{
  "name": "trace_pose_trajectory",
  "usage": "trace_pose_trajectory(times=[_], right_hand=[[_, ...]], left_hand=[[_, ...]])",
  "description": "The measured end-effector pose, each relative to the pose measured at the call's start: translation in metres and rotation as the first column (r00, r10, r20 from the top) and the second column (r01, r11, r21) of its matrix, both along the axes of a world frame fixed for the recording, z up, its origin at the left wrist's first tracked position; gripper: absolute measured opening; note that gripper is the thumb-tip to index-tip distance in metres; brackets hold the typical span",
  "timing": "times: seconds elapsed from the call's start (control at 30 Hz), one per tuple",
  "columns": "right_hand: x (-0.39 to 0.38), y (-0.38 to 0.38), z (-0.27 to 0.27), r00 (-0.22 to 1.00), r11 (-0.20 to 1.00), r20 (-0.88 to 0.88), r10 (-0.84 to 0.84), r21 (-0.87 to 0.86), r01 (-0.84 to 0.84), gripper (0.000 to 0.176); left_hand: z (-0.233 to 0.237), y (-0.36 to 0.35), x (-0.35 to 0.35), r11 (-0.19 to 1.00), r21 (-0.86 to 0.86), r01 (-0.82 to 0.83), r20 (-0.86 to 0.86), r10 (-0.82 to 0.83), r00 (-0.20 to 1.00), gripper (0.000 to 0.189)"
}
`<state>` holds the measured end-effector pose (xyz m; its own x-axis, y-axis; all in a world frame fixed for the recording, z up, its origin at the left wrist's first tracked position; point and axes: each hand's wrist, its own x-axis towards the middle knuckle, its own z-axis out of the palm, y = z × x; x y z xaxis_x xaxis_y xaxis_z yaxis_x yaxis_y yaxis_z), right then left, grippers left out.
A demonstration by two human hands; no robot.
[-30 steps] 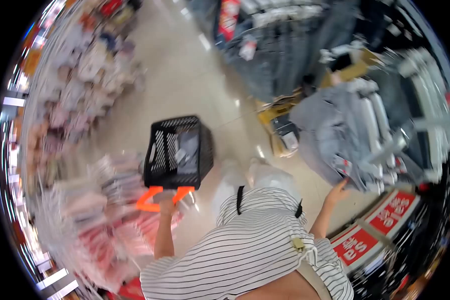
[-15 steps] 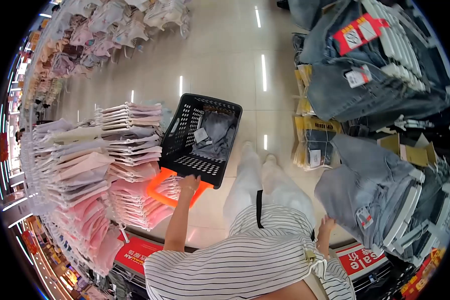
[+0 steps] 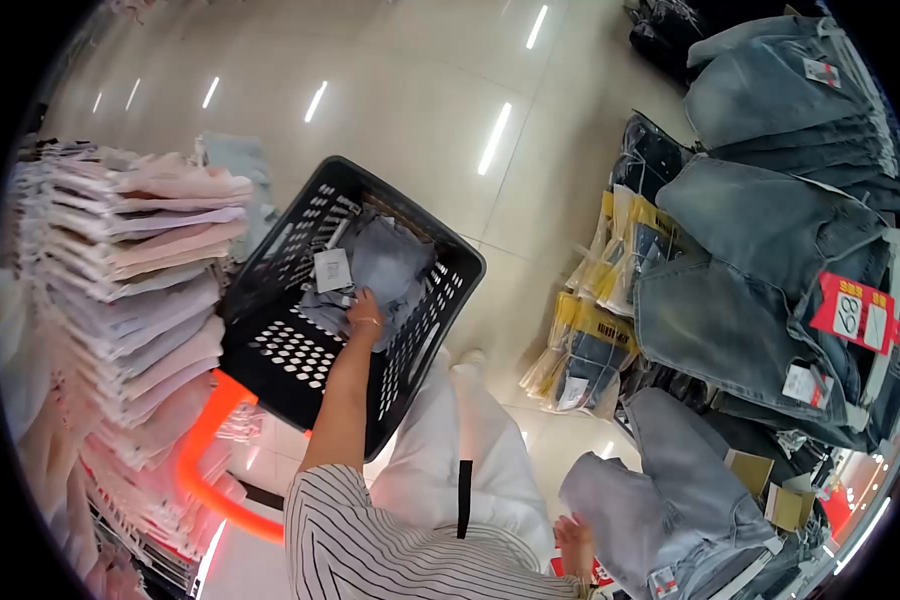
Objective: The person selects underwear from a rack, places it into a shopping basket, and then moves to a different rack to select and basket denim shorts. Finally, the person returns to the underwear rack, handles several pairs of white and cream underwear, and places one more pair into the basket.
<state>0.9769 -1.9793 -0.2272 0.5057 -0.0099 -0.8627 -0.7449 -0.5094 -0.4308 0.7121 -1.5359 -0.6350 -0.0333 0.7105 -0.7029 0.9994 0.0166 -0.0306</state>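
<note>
The black basket (image 3: 300,350) sits at 10 o'clock from the person's body, its orange handle (image 3: 195,460) at 8 o'clock; the grey garment (image 3: 395,262) lies inside it, a paper tag (image 3: 332,268) on top; the left hand (image 3: 363,308) rests on that garment, fingers bent onto the cloth, though I cannot tell whether they pinch it; the right hand (image 3: 573,532), at 5 o'clock, touches the grey jeans (image 3: 650,500), grip unclear; folded pink tops (image 3: 160,260) stack at 9 o'clock. By my judgement, one garment is already in the basket; the grey jeans are not yet lifted.
</note>
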Motion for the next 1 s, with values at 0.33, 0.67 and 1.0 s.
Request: trace_pose_trajectory(times=[0.33, 0.67, 1.0], right_hand=[[-0.053, 0.043, -0.004, 0.985, 0.977, 0.032, 0.172, -0.130, -0.166, 0.026], [-0.051, 0.176, 0.031, 0.960, 0.864, 0.013, 0.279, 0.433, -0.257, 0.046], [-0.065, 0.261, 0.123, 0.901, 0.690, -0.253, 0.353, 0.721, -0.068, 0.053]], left_hand=[[0.009, 0.007, 0.020, 0.899, -0.125, -0.419, 0.374, 0.434, 0.820, 0.038], [0.364, -0.032, 0.027, 0.958, -0.041, -0.284, 0.934, 0.138, 0.330, 0.033], [0.572, -0.169, 0.073, 0.680, 0.463, 0.568, 0.874, -0.456, -0.166, 0.035]])
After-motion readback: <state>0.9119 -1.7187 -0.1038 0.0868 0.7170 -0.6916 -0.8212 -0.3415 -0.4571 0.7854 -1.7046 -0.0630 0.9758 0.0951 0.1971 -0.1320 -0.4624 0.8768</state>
